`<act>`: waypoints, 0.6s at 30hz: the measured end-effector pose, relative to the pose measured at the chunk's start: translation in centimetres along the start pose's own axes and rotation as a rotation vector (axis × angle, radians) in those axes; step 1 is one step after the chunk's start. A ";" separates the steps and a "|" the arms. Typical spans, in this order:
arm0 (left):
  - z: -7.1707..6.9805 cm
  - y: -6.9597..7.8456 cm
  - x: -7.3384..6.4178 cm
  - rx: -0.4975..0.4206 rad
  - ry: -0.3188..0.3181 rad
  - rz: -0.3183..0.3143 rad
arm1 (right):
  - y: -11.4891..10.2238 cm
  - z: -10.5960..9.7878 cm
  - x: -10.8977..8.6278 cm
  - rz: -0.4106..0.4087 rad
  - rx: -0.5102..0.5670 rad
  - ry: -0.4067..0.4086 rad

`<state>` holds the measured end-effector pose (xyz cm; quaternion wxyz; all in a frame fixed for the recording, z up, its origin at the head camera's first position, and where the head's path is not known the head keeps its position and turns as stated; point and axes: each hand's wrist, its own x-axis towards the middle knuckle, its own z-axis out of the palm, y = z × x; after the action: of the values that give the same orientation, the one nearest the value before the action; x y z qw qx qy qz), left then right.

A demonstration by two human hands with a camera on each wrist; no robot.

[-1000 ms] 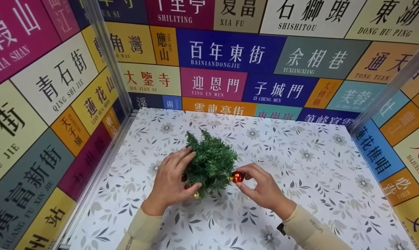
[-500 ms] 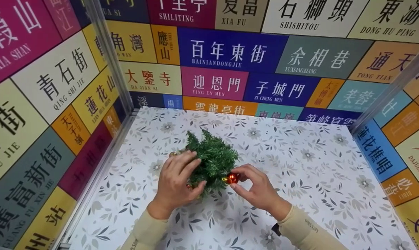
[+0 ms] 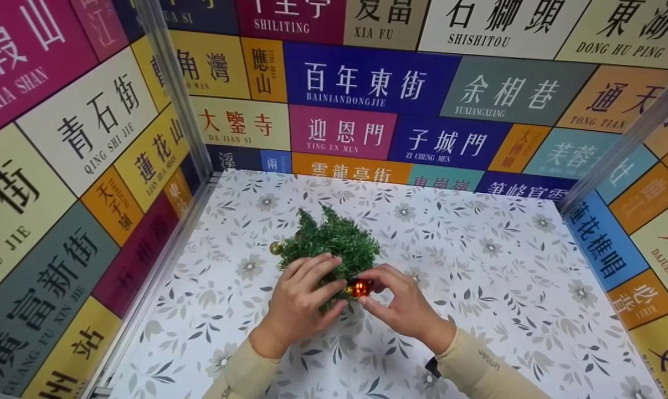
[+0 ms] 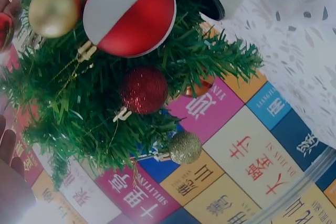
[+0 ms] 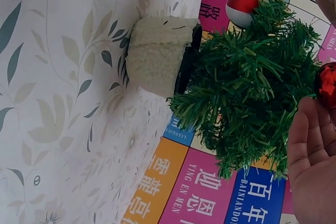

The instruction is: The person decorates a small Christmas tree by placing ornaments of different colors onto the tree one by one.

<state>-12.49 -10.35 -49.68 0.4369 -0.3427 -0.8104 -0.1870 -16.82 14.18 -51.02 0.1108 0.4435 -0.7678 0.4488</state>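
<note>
A small green Christmas tree point(image 3: 345, 238) lies near the middle of the table in the head view. My right hand point(image 3: 409, 307) pinches a shiny red bauble point(image 3: 360, 288) by thumb and forefinger at the tree's near right side. My left hand point(image 3: 306, 302) rests over the tree's near left side, its fingers spread loosely, the forefinger close to the bauble's gold cap. The left wrist view shows a red-and-white ball point(image 4: 139, 30), a dark red glitter ball point(image 4: 144, 90) and gold balls point(image 4: 55, 9) on the branches. Whether the left fingertips hold a twig is hidden.
The tree's pot in a cream fuzzy cover point(image 5: 157, 51) shows in the right wrist view. A white leaf-patterned cloth covers the table point(image 3: 494, 277). Colourful printed wall panels point(image 3: 367, 77) with metal posts point(image 3: 184, 94) enclose the back and sides.
My left hand has slid right and nearer along the tree, uncovering a gold ball on its left. My right hand has moved the red bauble leftward, against the tree's near side.
</note>
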 end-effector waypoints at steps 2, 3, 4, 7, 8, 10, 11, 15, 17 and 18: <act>0.2 0.1 0.0 -0.002 0.002 0.006 | 0.0 0.0 0.0 -0.003 0.003 -0.005; 0.4 0.2 0.0 -0.004 0.009 0.011 | 0.0 0.1 0.0 -0.002 0.004 -0.009; 0.5 0.2 0.0 -0.008 0.015 0.014 | 0.0 0.1 0.1 -0.001 0.003 -0.012; 0.8 0.3 0.1 -0.024 0.040 0.021 | 0.0 0.2 0.1 -0.003 0.006 -0.019; 0.8 0.3 0.1 -0.031 0.051 0.023 | 0.0 0.2 0.1 -0.005 0.005 -0.020; 0.9 0.3 0.2 -0.043 0.068 0.023 | 0.0 0.3 0.1 -0.010 0.001 -0.023; 0.9 0.3 0.2 -0.047 0.074 0.023 | 0.1 0.3 0.1 -0.012 -0.003 -0.024; 0.9 0.4 0.3 -0.057 0.085 0.009 | 0.2 0.4 0.0 -0.010 -0.033 -0.032; 0.9 0.4 0.3 -0.060 0.089 -0.002 | 0.2 0.5 -0.1 -0.002 -0.051 -0.039; 0.9 0.5 0.3 -0.062 0.092 -0.006 | 0.1 0.5 -0.1 0.002 -0.061 -0.041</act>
<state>-12.79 -9.37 -49.86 0.4621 -0.3447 -0.7843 -0.2290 -16.76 13.89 -51.44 0.1080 0.4482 -0.7839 0.4160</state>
